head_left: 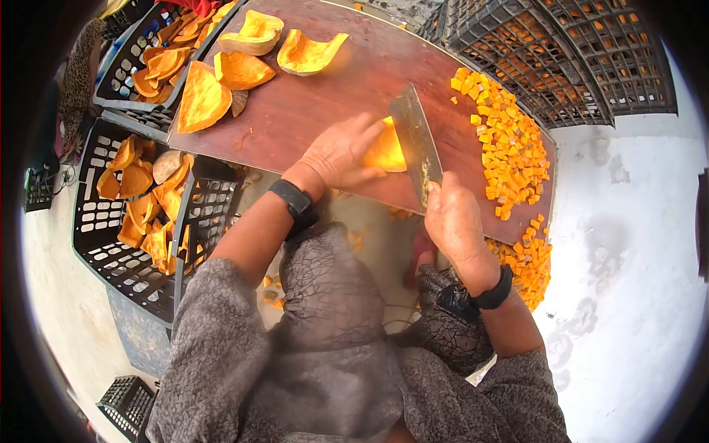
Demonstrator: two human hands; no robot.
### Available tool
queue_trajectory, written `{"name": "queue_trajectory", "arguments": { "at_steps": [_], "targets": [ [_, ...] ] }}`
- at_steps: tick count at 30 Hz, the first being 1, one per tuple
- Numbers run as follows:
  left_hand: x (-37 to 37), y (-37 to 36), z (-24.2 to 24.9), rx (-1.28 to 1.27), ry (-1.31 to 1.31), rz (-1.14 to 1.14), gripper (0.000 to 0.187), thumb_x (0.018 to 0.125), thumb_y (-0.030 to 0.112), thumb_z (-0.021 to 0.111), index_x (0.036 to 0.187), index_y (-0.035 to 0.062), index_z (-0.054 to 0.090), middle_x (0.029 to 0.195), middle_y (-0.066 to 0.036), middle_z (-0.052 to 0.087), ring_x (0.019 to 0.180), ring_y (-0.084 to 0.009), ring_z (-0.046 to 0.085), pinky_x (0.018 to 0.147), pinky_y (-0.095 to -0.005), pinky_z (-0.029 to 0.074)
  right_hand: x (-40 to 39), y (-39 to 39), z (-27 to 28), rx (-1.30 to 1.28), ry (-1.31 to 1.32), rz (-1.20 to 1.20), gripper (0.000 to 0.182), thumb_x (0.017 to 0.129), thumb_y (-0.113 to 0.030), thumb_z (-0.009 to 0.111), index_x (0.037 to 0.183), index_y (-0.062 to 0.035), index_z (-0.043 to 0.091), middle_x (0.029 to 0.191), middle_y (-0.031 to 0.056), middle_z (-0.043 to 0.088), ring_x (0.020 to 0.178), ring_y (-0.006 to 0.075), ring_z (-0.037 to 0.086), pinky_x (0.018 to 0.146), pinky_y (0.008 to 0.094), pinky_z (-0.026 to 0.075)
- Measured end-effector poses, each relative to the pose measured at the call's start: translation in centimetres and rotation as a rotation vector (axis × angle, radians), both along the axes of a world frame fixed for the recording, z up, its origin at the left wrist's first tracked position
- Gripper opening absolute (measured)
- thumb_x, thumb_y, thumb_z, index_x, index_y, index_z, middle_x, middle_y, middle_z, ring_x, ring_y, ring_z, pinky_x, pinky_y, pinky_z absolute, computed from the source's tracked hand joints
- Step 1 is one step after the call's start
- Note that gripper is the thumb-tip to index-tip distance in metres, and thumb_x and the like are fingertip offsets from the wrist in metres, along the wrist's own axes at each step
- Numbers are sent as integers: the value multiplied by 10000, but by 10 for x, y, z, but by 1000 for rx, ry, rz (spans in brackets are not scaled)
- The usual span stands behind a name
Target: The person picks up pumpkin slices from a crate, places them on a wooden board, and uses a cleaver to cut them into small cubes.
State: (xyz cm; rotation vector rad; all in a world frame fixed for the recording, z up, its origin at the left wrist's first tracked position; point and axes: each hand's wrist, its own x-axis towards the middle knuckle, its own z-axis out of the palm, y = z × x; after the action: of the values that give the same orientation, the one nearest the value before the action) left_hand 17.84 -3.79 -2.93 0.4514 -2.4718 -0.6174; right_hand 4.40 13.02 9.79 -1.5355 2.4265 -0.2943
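My right hand [454, 218] is wrapped round the handle of a cleaver [416, 136], its wide blade standing at the right edge of a pumpkin piece [385, 150]. My left hand [343, 151] presses that piece onto the reddish-brown board [317, 111], fingers curled over its left side. Farther up the board lie several large curved pumpkin pieces [205, 97], orange flesh facing up. Diced pumpkin [509, 148] is heaped along the board's right side. Part of the cut piece is hidden behind the blade and my fingers.
Black plastic crates [92, 214] with pumpkin chunks [136, 181] stand left of the board. Stacked black crates [546, 52] with orange contents rise at the far right. More cubes [528, 269] are piled below the board's right corner. A small black crate [125, 404] sits at lower left.
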Motion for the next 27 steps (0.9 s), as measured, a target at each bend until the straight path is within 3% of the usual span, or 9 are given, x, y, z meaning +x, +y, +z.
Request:
{"name": "queue_trajectory", "arguments": {
  "at_steps": [18,21,25,27],
  "targets": [
    [1,0,13,82,-68,0,802,684,381,787,1321,39,441,1178,-183,525,1047,-376,574,908,-416,489,-4,-14,18,14,4,66,166,926,-104,544,915,61,543,808,319,613,822,500,605,693,512,483],
    [3,-1,16,91,-56,6,796,684,375,787,1317,38,441,1178,-185,522,1046,-379,573,907,-419,489,-11,-17,24,-70,-29,-51,157,928,-112,546,932,45,552,826,302,619,836,492,605,704,486,487],
    [1,-2,13,100,-47,-14,786,690,363,783,1315,35,437,1175,-188,516,1036,-386,572,904,-426,489,-1,-15,23,-34,10,-30,171,922,-146,520,904,23,540,776,292,629,775,471,626,686,525,497],
    [1,-3,11,101,-34,-21,789,691,361,782,1317,33,432,1177,-188,513,1032,-386,572,901,-427,490,5,-14,18,25,-23,-39,172,933,-115,543,913,56,546,805,313,609,834,504,600,697,494,482]
  ]
}}
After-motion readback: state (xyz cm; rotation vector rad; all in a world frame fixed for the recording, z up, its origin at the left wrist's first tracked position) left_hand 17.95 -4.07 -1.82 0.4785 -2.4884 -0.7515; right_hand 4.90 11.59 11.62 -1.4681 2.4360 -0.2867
